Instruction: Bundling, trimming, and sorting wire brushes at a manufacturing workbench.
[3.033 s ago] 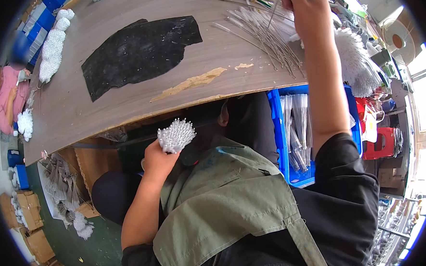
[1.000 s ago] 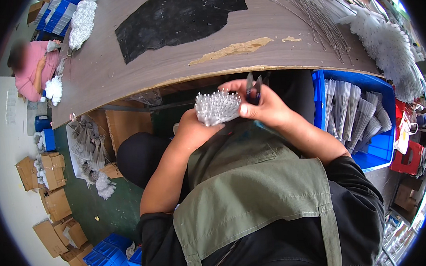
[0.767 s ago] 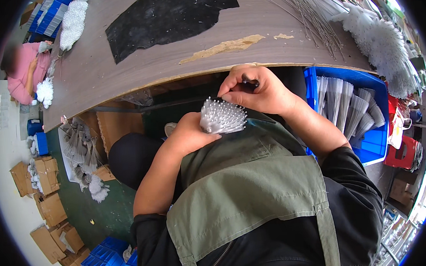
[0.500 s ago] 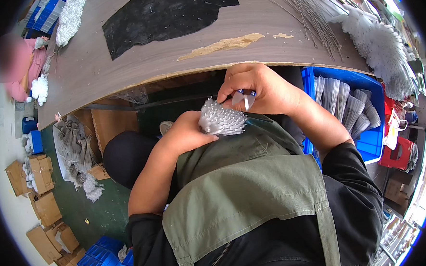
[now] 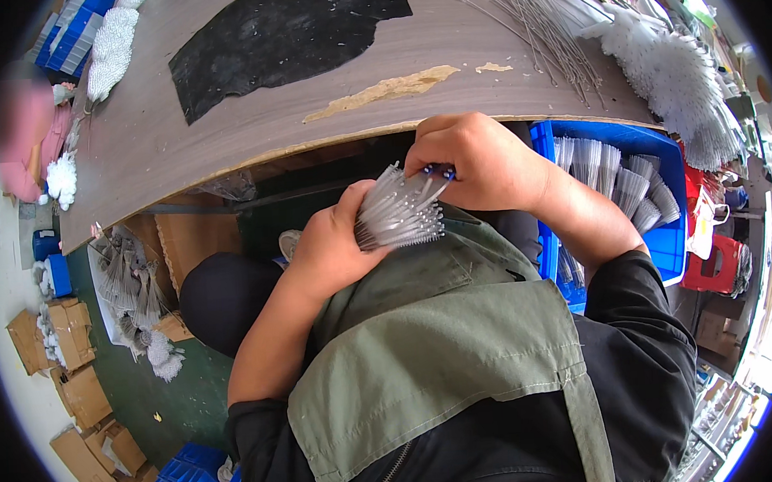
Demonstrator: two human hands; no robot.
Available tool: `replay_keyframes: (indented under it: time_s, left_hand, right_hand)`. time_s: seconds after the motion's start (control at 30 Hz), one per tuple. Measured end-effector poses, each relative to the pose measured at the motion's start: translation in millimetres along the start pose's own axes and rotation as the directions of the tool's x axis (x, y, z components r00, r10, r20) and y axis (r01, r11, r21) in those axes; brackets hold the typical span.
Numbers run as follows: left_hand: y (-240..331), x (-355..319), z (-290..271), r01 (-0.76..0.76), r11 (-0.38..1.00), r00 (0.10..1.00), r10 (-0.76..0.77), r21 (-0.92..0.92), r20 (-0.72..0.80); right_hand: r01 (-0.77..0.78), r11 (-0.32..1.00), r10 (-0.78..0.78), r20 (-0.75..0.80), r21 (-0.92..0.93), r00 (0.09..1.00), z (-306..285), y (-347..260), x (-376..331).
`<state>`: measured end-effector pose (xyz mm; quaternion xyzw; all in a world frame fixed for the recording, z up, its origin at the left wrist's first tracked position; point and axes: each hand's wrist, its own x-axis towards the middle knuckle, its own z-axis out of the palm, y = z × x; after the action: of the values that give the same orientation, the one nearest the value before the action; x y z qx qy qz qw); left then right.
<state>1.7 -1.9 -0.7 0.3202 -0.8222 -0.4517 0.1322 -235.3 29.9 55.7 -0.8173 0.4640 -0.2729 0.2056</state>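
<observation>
In front of my apron, my left hand (image 5: 330, 248) is wrapped round a bundle of thin, grey-white bristly brushes (image 5: 399, 212). The brush ends fan out to the right, tipped with small shiny white dots. At the upper right of the bundle, my right hand (image 5: 478, 162) is closed in a pinch on a small thing with dark blue ends (image 5: 439, 172). Its kind is hard to make out, since the fingers cover most of it. That thing touches or nearly touches the brush ends.
Ahead stands a brown table (image 5: 249, 130) with a chipped front edge. A black sheet (image 5: 288, 45), looped wires (image 5: 545, 32) and a white bristly pile (image 5: 679, 86) lie on it. A blue bin (image 5: 674, 248) of brush bundles is at right. A person in pink (image 5: 27, 142) is at far left.
The bundle has tipped so its brushes fan out more to the right. My right hand has turned over it, and the pale part of the blue-ended thing no longer shows plainly.
</observation>
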Motion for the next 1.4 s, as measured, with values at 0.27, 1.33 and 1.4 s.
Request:
replay_keyframes:
  time_s: [0.27, 1.33, 1.4]
  left_hand:
    - [8, -1, 3, -0.239, 0.971, 0.963, 0.24, 0.021, -0.121]
    - [38, -21, -14, -0.274, 0.745, 0.945, 0.326, 0.609, 0.026]
    - [40, -22, -14, -0.286, 0.728, 0.928, 0.372, 0.623, -0.009]
  right_hand:
    - [-0.321, 0.887, 0.358, -0.058, 0.331, 0.932, 1, 3, -8]
    - [-0.133, 0.76, 0.348, -0.226, 0.636, 0.91, 35, 2, -24]
    - [-0.206, 0.795, 0.344, -0.143, 0.571, 0.928, 30, 9, -27]
